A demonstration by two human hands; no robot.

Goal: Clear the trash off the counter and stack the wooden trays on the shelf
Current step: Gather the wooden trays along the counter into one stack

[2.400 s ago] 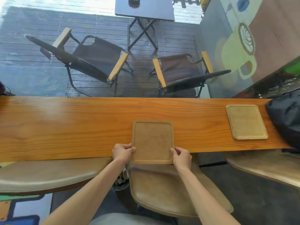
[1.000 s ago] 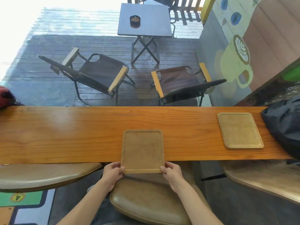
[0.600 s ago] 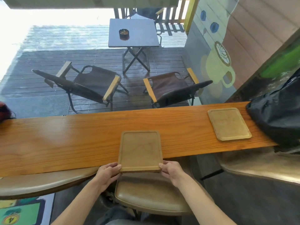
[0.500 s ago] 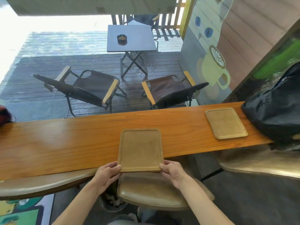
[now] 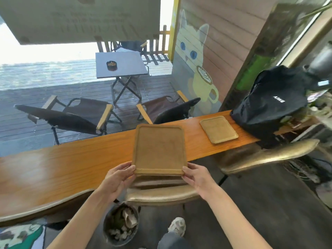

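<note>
- The left hand (image 5: 117, 178) grips the near left corner of a tray (image 5: 159, 149), fingers curled under the edge and thumb on the rim.
- The right hand (image 5: 196, 177) grips the near right corner the same way.
- The tray is a flat wooden rectangle with rounded corners, a low raised rim and a matte brown face. It is held between the two hands, its near edge out over a chair (image 5: 161, 194) and its far part over the counter (image 5: 53, 169); whether it touches the counter I cannot tell.
- The counter is a long plank of glossy orange wood with clear grain.
- A second tray (image 5: 218, 129), same shape but paler, lies flat on the counter to the right, well apart from the first.
- Just beyond the second tray, a black fabric backpack (image 5: 269, 103) slumps on the counter's end.
- The chair has a smooth, shiny tan seat.
- A round dark bin (image 5: 120, 224) stands on the floor under the counter edge, with crumpled paper inside.
</note>
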